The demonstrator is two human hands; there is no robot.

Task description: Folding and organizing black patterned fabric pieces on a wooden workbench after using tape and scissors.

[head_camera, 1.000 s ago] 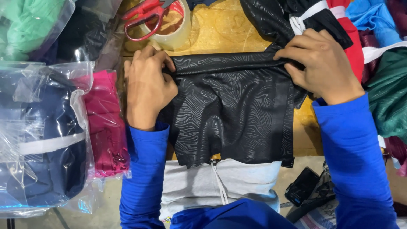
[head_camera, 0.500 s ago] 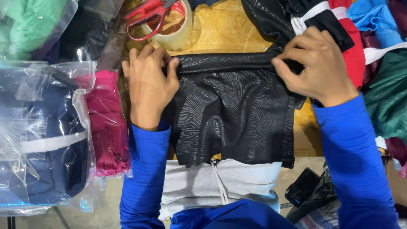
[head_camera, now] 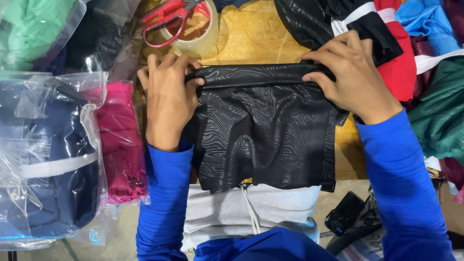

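A black garment (head_camera: 263,130) with a wavy embossed pattern lies flat on the wooden table (head_camera: 253,36) in front of me. Its far edge is turned into a thick roll. My left hand (head_camera: 166,99) pinches the left end of that roll, fingers curled over it. My right hand (head_camera: 353,75) grips the right end the same way. Both arms are in blue sleeves. The near hem hangs over the table's front edge above my grey shorts.
Clear bags with a pink garment (head_camera: 121,140) and a navy garment (head_camera: 53,159) lie at left. Red scissors (head_camera: 166,17) rest on a tape roll (head_camera: 195,31) at the back. Black, red, blue and green clothes (head_camera: 435,96) pile at right. A black device (head_camera: 344,211) lies below.
Both hands have rolled the garment's far edge a little further toward me. The roll is thicker and the fingers now wrap over it.
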